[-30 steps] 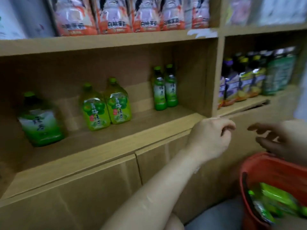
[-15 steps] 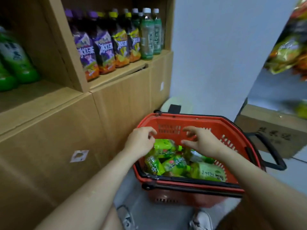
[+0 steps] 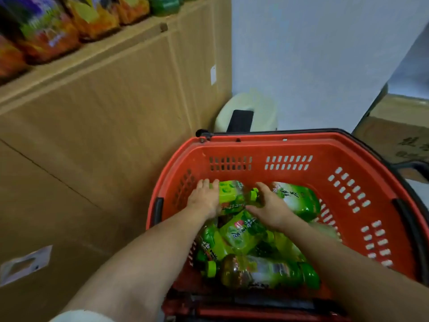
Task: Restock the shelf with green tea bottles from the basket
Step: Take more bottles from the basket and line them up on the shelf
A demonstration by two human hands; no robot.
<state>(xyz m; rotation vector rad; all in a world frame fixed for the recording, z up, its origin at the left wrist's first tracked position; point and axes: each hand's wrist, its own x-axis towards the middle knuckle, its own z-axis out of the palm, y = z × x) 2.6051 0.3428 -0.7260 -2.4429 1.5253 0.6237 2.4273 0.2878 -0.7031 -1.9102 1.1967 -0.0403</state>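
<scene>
Leaning over red basket (image 3: 278, 147). Pressing flat, released left grip (image 3: 204, 201) on topmost green tea bottle (image 3: 229, 191); grasping its capped neck with right grip (image 3: 271, 205).

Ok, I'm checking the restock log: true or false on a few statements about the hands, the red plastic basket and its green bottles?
1. Green-labelled plastic bottles lie on their sides in the red plastic basket. True.
2. The left hand and the right hand both reach into the basket. True.
3. The left hand holds a bottle up at the shelf. False: it touches the far bottle inside the basket.
4. The basket is empty. False: it holds several bottles.
</scene>
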